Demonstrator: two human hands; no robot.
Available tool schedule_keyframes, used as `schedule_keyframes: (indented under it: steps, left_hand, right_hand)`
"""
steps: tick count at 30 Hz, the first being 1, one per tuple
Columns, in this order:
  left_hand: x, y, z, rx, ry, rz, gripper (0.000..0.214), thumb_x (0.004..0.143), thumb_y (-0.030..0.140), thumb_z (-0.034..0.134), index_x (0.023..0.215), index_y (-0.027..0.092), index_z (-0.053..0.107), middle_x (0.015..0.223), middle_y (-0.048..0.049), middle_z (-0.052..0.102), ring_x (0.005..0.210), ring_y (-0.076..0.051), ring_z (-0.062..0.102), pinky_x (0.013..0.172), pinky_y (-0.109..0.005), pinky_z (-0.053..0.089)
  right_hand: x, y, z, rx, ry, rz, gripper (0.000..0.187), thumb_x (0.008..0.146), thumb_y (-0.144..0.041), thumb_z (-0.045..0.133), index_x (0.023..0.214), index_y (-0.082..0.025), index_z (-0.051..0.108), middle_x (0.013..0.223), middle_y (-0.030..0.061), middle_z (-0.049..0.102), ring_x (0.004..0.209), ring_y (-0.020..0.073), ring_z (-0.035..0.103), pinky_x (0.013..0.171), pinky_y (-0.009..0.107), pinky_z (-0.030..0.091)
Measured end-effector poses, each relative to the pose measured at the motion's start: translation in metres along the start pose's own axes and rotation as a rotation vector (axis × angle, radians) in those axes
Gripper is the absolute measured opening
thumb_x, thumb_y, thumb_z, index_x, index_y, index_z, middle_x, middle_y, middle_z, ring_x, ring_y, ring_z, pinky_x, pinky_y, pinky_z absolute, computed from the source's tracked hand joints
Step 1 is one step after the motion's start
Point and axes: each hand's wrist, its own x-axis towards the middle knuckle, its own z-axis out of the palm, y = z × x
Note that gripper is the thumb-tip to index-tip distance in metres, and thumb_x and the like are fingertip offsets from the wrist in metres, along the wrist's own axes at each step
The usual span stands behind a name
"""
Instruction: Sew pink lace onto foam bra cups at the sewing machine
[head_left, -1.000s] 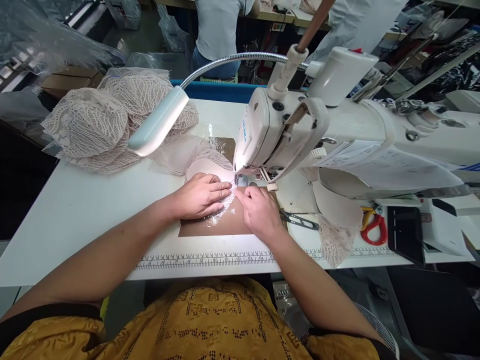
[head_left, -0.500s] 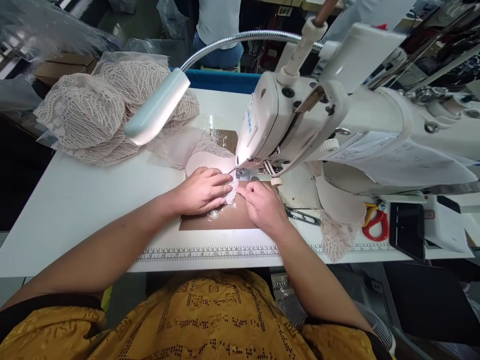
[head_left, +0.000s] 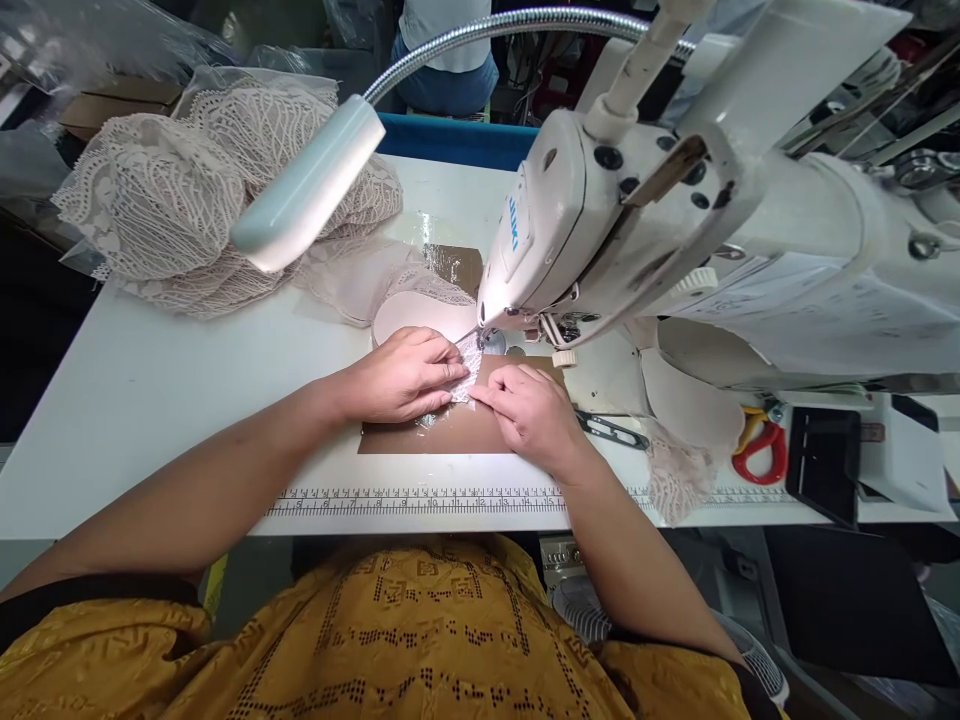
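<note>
A strip of pale lace [head_left: 474,365] lies by the needle end of the white sewing machine [head_left: 525,225]. My left hand [head_left: 405,375] rests flat on the lace from the left, its fingers stretched toward the needle. On the other side, my right hand [head_left: 534,412] has its fingers curled in, and thumb and forefinger meet at the lace's lower right edge. Joined to the lace behind my left hand is a smooth pale moulded cup [head_left: 421,313] with sheer trim. Both hands are over a brown sheet [head_left: 442,438] on the table. My fingers partly hide the lace.
A heap of lace [head_left: 165,200] lies at the back left, under a bendable lamp [head_left: 307,185]. To the right are a black cutter-like tool [head_left: 613,430], another cup [head_left: 694,400], red-handled scissors [head_left: 761,460] and a black phone-like device [head_left: 823,465]. A printed ruler [head_left: 420,500] runs along the front edge.
The view has shifted slightly, with the machine larger and nearer. My right finger and thumb have slid a little down along the lace edge; my left hand stays on the lace.
</note>
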Motion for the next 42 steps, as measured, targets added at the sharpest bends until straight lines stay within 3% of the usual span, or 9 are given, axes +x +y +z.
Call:
schedule_keyframes:
  steps: [12,21,28,33,37,42]
  left_hand:
    - [0.001,0.002,-0.003,-0.060,-0.038,0.048,0.029,0.096,0.034,0.049,0.114,0.024,0.070,0.101,-0.0097,0.064,0.090,-0.022,0.055,0.083,-0.037,0.040]
    - [-0.001,0.005,-0.002,-0.111,-0.079,0.063,0.029,0.095,0.033,0.051,0.117,0.029,0.070,0.096,-0.0078,0.064,0.093,-0.021,0.055,0.092,-0.039,0.037]
    - [0.001,0.006,-0.006,-0.189,-0.071,0.078,0.026,0.093,0.032,0.056,0.112,0.028,0.072,0.096,-0.0075,0.066,0.094,-0.021,0.057,0.094,-0.038,0.039]
    - [0.002,0.006,-0.005,-0.173,0.015,-0.032,0.026,0.093,0.033,0.056,0.106,0.018,0.072,0.094,-0.0095,0.069,0.088,-0.021,0.060,0.083,-0.034,0.045]
    - [0.003,0.009,0.001,-0.047,0.007,-0.107,0.025,0.095,0.033,0.052,0.094,0.017,0.072,0.089,-0.0080,0.070,0.084,-0.021,0.061,0.080,-0.035,0.044]
    - [0.005,0.010,0.004,-0.089,0.026,-0.128,0.026,0.096,0.032,0.050,0.088,0.017,0.070,0.086,-0.0070,0.071,0.082,-0.020,0.061,0.081,-0.034,0.044]
  right_hand:
    - [0.000,-0.001,-0.001,0.024,0.003,0.039,0.029,0.091,-0.012,0.051,0.102,-0.022,0.075,0.080,0.0031,0.060,0.074,0.0167,0.047,0.069,0.029,0.036]
    - [0.001,-0.002,0.003,0.066,0.041,0.102,0.022,0.094,-0.022,0.052,0.098,-0.021,0.073,0.087,0.0038,0.068,0.079,0.0171,0.057,0.076,0.031,0.042]
    - [0.005,-0.005,0.005,-0.001,0.041,0.038,0.020,0.094,-0.022,0.053,0.096,-0.018,0.073,0.082,0.0038,0.068,0.077,0.0174,0.058,0.073,0.029,0.043]
    - [0.005,-0.005,0.005,0.012,0.035,0.047,0.020,0.094,-0.021,0.052,0.100,-0.020,0.072,0.085,0.0042,0.068,0.079,0.0177,0.058,0.075,0.029,0.043]
    - [0.006,-0.006,0.006,0.017,0.040,0.048,0.020,0.093,-0.021,0.053,0.098,-0.020,0.072,0.083,0.0037,0.068,0.078,0.0178,0.059,0.074,0.030,0.044]
    - [0.006,-0.007,0.006,0.065,0.038,0.081,0.021,0.093,-0.019,0.052,0.100,-0.020,0.072,0.085,0.0044,0.070,0.080,0.0179,0.061,0.075,0.030,0.046]
